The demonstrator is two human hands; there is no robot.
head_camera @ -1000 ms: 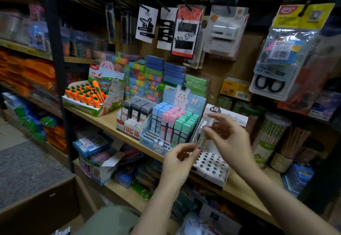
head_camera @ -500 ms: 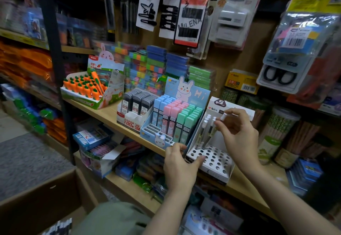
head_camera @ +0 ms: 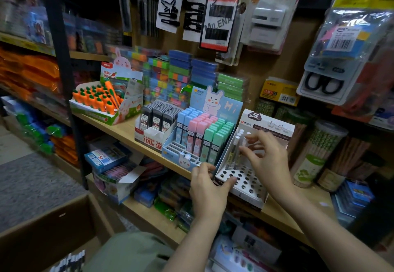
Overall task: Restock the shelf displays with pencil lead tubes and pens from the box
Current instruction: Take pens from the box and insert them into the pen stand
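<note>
Steadying white display, left hand; right hand pinches tube (clear)

right hand lowered onto tube, apparently seating it in display tray.
</note>
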